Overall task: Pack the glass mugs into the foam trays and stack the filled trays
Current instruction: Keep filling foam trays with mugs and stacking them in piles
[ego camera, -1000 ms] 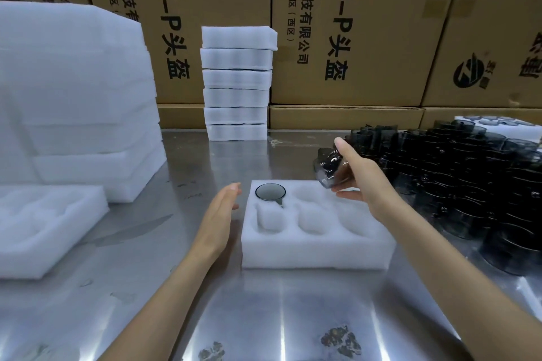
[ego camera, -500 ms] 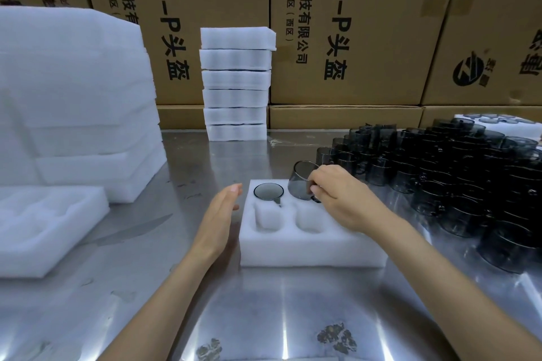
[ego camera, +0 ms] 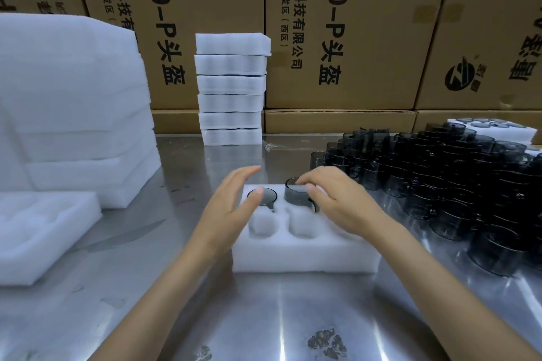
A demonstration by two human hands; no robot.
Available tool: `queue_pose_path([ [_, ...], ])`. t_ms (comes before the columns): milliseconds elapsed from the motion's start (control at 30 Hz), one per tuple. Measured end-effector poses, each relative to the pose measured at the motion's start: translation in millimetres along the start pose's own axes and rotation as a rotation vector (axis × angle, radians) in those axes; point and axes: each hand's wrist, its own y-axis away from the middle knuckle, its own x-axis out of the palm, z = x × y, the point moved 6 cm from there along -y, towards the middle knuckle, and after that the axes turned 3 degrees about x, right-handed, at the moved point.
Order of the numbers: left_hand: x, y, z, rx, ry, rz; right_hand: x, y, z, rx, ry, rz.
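A white foam tray (ego camera: 305, 255) lies on the steel table in front of me. One smoky glass mug (ego camera: 265, 196) sits sunk in its far-left pocket. A second mug (ego camera: 296, 195) stands upright in the far-middle pocket, still raised above the foam. My right hand (ego camera: 337, 202) rests on that mug's rim, fingers curled over its top and handle side. My left hand (ego camera: 231, 205) hovers open over the tray's left end, its thumb tip over the first mug. Two near pockets show bare foam. Many loose smoky mugs (ego camera: 457, 184) crowd the table on the right.
A tall stack of filled foam trays (ego camera: 231, 88) stands at the back centre. Big piles of empty foam (ego camera: 73, 114) fill the left, with one empty tray (ego camera: 41, 228) in front. Cardboard boxes (ego camera: 337, 29) wall the back. Another foam tray with mugs (ego camera: 495, 129) sits at the far right.
My right hand carried a mug from the pile on the right over to the tray and set it into the far-middle pocket. My left hand moved from beside the tray to over its left end.
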Motion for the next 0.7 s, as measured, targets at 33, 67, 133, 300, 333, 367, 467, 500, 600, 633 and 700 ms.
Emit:
queue_pose_path([
  [33, 4, -2, -7, 0.023, -0.026, 0.050, -8, 0, -2, 0.005, -0.065, -0.070],
  [67, 8, -4, -13, 0.048, -0.060, 0.108, -13, 0, -3, 0.013, -0.105, -0.119],
  [133, 23, -9, -23, 0.112, -0.207, 0.252, -14, 0, -6, 0.036, -0.101, -0.099],
  [300, 58, -11, -16, 0.090, -0.522, 0.577, 22, 8, -11, 0.086, 0.075, 0.271],
  [333, 60, -10, -13, 0.076, -0.540, 0.599, 26, 9, -12, 0.100, 0.080, 0.316],
  [367, 61, -10, -11, 0.071, -0.563, 0.615, 30, 9, -12, 0.109, 0.090, 0.355],
  [467, 63, -10, -9, 0.065, -0.619, 0.645, 36, 10, -15, 0.136, 0.095, 0.425],
  [500, 64, -10, -9, 0.067, -0.627, 0.646, 37, 10, -15, 0.141, 0.093, 0.430],
  [600, 64, -8, -8, 0.059, -0.615, 0.636, 36, 11, -13, 0.139, 0.090, 0.406],
  [633, 63, -9, -8, 0.058, -0.587, 0.612, 34, 10, -12, 0.135, 0.081, 0.374],
  [700, 56, -12, -12, 0.053, -0.389, 0.459, 25, 7, -11, 0.128, 0.034, 0.245],
])
